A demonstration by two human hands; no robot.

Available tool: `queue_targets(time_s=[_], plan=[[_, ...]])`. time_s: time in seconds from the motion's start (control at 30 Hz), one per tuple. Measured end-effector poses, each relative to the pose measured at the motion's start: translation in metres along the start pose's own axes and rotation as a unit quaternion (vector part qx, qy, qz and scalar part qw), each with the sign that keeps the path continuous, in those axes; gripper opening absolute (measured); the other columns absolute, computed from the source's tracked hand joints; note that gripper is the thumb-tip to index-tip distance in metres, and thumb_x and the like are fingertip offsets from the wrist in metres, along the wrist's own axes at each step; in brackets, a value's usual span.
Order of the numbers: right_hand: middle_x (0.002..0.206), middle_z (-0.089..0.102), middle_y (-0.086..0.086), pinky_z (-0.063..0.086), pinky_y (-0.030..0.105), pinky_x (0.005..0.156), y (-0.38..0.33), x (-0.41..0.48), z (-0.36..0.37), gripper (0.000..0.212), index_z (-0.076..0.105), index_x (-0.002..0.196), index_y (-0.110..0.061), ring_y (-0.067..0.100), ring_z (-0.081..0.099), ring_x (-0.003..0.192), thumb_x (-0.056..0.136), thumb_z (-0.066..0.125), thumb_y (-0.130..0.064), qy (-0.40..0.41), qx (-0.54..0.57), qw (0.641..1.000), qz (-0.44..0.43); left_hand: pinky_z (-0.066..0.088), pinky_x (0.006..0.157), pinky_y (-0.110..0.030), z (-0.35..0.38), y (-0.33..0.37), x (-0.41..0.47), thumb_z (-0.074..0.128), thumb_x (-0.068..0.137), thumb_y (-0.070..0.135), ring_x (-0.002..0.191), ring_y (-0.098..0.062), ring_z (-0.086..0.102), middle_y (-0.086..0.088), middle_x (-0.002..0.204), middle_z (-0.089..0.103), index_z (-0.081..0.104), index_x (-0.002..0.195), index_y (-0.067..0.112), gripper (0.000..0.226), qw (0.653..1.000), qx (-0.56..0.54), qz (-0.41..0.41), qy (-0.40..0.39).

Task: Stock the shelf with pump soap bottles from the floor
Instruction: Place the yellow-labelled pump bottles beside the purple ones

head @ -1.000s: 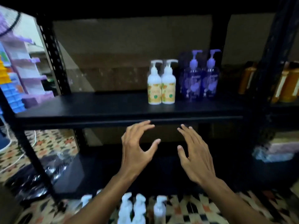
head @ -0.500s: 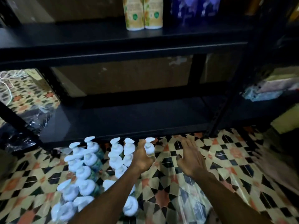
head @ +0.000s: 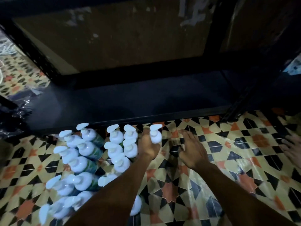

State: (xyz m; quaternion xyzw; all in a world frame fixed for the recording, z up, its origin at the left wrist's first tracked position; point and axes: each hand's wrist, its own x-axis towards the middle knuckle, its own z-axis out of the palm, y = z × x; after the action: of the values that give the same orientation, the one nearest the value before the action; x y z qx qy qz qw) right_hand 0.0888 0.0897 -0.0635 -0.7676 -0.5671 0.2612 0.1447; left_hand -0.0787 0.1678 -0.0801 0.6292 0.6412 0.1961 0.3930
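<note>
Several white pump soap bottles (head: 84, 159) stand in rows on the patterned tile floor, in front of the black shelf unit. My left hand (head: 147, 146) grips one white pump bottle (head: 156, 135) at the right end of the group, fingers curled round its body. My right hand (head: 193, 150) hovers just to the right of that bottle, fingers relaxed and spread, holding nothing. The bottom shelf board (head: 130, 103) of the black shelf lies bare just beyond the bottles.
A black shelf post (head: 236, 110) stands at the right front corner and another slanted post (head: 34, 53) at the left. Crumpled dark plastic (head: 14, 110) lies at the left. A bare foot (head: 293, 147) shows at the right edge.
My view dropped from the upper shelf to the floor. Both hands came down; my left hand took hold of a white pump bottle, my right stayed open beside it.
</note>
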Motion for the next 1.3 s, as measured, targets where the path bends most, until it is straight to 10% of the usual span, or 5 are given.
queue_targets(time_s=[0.17, 0.3, 0.53, 0.77, 1.3], plan=[[0.152, 0.04, 0.001, 0.039, 0.042, 0.111, -0.016, -0.008, -0.038, 0.073, 0.036, 0.153, -0.023, 0.023, 0.037, 0.139, 0.087, 0.066, -0.013, 0.059, 0.007, 0.998, -0.026, 0.049, 0.098, -0.027, -0.014, 0.031, -0.028, 0.066, 0.07, 0.053, 0.118, -0.023, 0.065, 0.002, 0.124, 0.07, 0.061, 0.131, 0.025, 0.068, 0.999, -0.042, 0.02, 0.027], [0.124, 0.052, 0.0, 0.048, 0.042, 0.093, -0.048, -0.014, -0.108, 0.059, 0.055, 0.131, -0.024, 0.026, 0.05, 0.117, 0.077, 0.062, -0.002, 0.184, -0.01, 0.976, -0.115, 0.059, 0.084, -0.035, -0.051, 0.08, -0.045, 0.093, 0.065, 0.036, 0.097, -0.014, 0.072, 0.011, 0.101, 0.074, 0.064, 0.109, 0.034, 0.053, 0.99, -0.078, 0.102, 0.057], [0.112, 0.055, 0.004, 0.045, 0.046, 0.09, -0.164, -0.016, -0.296, 0.039, 0.059, 0.115, -0.019, 0.029, 0.05, 0.107, 0.076, 0.059, -0.01, 0.46, -0.043, 0.851, -0.248, 0.062, 0.078, -0.031, -0.188, 0.23, -0.078, 0.098, 0.053, 0.055, 0.082, 0.001, 0.072, 0.013, 0.09, 0.077, 0.073, 0.103, 0.027, 0.062, 0.935, -0.143, 0.291, 0.147], [0.148, 0.05, 0.007, 0.029, 0.042, 0.112, -0.216, 0.014, -0.352, 0.046, 0.05, 0.143, -0.021, 0.029, 0.042, 0.137, 0.104, 0.036, -0.042, 0.273, -0.011, 0.957, -0.095, 0.062, 0.083, -0.038, -0.289, 0.35, -0.075, 0.091, 0.043, 0.078, 0.084, -0.003, 0.072, 0.014, 0.083, 0.075, 0.072, 0.089, 0.029, 0.07, 0.9, -0.12, 0.337, 0.25], [0.155, 0.036, 0.001, 0.01, 0.04, 0.122, -0.214, 0.022, -0.331, 0.055, 0.034, 0.152, -0.026, 0.02, 0.025, 0.145, 0.106, 0.017, -0.051, 0.301, -0.126, 0.942, -0.075, 0.056, 0.092, -0.036, -0.286, 0.376, -0.027, 0.089, 0.044, 0.08, 0.103, -0.016, 0.066, 0.004, 0.107, 0.07, 0.062, 0.106, 0.025, 0.087, 0.918, -0.096, 0.287, 0.255]])
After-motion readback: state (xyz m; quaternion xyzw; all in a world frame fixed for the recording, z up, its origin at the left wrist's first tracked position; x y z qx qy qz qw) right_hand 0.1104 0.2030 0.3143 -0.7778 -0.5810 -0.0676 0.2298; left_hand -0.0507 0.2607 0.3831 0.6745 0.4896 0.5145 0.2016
